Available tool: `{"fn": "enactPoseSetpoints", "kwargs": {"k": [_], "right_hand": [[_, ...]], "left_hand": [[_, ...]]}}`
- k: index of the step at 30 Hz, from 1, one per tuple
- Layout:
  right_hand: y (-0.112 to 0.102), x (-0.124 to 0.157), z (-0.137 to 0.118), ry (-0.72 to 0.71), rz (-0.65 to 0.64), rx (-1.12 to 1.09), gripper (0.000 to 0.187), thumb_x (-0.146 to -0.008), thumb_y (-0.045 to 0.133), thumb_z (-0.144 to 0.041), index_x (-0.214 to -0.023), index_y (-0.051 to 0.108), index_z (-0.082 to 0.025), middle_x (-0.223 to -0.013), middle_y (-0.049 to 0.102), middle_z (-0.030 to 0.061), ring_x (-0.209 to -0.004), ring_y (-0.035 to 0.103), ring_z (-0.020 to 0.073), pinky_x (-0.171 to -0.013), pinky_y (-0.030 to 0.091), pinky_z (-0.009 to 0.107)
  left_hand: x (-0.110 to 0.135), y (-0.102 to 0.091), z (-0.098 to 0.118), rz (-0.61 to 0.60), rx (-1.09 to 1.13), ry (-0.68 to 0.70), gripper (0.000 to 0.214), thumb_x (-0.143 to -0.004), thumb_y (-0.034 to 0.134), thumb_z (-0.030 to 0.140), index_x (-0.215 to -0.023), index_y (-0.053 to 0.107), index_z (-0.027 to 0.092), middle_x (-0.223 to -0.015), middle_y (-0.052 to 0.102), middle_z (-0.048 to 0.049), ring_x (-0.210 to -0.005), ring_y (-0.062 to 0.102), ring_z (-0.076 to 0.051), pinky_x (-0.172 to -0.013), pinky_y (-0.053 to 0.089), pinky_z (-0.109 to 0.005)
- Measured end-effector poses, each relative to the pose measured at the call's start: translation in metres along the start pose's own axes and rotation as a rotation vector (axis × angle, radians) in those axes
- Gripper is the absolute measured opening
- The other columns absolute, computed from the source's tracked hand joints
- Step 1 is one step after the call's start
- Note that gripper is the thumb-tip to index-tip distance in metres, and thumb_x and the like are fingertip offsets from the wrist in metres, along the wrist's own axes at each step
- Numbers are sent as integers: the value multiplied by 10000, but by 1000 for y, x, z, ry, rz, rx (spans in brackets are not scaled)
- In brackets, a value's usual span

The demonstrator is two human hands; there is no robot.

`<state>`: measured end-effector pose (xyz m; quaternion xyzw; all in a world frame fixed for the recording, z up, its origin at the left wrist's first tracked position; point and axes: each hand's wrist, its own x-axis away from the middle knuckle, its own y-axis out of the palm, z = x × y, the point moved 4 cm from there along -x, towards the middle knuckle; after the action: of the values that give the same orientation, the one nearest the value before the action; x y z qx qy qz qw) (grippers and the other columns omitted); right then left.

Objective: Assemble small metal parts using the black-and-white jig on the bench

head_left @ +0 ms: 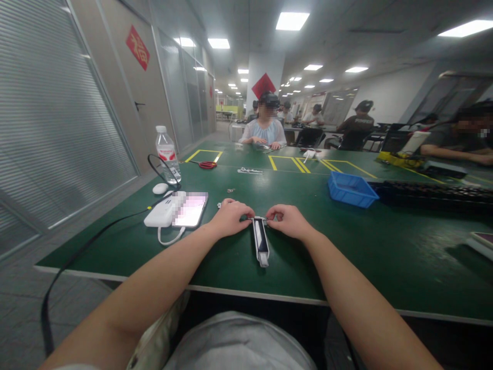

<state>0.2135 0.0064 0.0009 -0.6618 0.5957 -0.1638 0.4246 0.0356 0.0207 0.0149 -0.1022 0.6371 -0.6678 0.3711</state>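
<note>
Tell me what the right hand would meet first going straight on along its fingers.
Likely the far end of the narrow black-and-white device: the right hand points leftward at it. They look very close or touching; depth there is unclear.

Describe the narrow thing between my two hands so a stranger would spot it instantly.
On the green table, find the left hand and right hand. From between them, a narrow black-and-white object stretches toward the wearer. Its long, slim shape sets it apart from the broad blue bin and phone.
</note>
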Motion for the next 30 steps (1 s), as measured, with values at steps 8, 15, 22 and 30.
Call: {"fn": "enactPoseSetpoints", "kwargs": {"k": [8,15,22,30], "right_hand": [[2,0,-1,15,-30,-21,157,-660,589,-206,-784,677,-164,-645,628,-7,-513,473,76,-525,386,203],[2,0,-1,42,-35,-45,165,-656,591,-182,-789,686,-157,-650,643,-3,-517,502,77,-539,408,201],[3,0,-1,46,-31,-45,156,-668,612,-207,-795,689,-159,-640,623,-6,-527,502,83,-541,404,206],[1,0,-8,-72,47,72,183,-675,626,-207,-842,699,-188,-683,613,-4,-538,452,86,-559,382,222]], "left_hand": [[0,-1,0,-14,-3,-10,154,-794,528,263,-911,624,232,-928,676,11,-922,576,-175,-884,251,-370],[1,0,-1,-4,4,-3,152,-788,530,258,-907,622,235,-915,676,17,-924,576,-172,-892,246,-369],[0,0,-1,-15,2,-8,159,-785,533,252,-917,620,235,-921,673,20,-922,577,-165,-887,248,-363],[0,2,-2,-11,12,-5,167,-794,522,260,-931,616,239,-922,672,11,-926,574,-178,-890,255,-364]]}}
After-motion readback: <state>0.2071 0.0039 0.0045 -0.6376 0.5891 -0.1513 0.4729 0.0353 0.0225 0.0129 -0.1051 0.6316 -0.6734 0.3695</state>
